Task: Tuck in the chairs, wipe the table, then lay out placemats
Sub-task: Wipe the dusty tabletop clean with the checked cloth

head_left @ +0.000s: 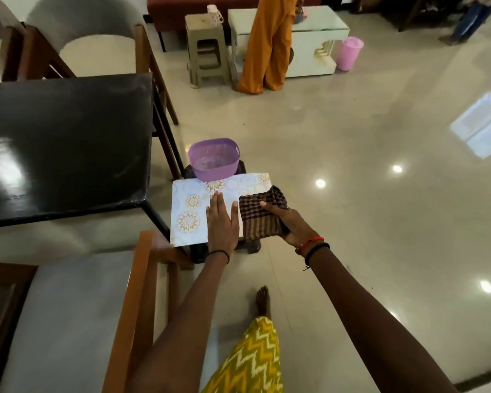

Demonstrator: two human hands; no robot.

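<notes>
A stack of white placemats (193, 205) with gold flower prints lies on a low dark stool beside the black table (65, 143). My left hand (221, 222) rests flat on the placemats, fingers together and extended. My right hand (289, 225) grips a folded brown checked cloth (261, 214), which lies on the right end of the placemats. A wooden chair with a grey seat (68, 321) stands at the near side of the table. Another chair (97, 43) with a pale cushion stands at the far side.
A purple perforated basket (214, 160) sits just behind the placemats. Farther back are a beige plastic stool (207, 49), a white low table (309, 38), a pink bucket (350, 52), and a person in orange trousers (267, 46). Glossy tiled floor spreads to the right.
</notes>
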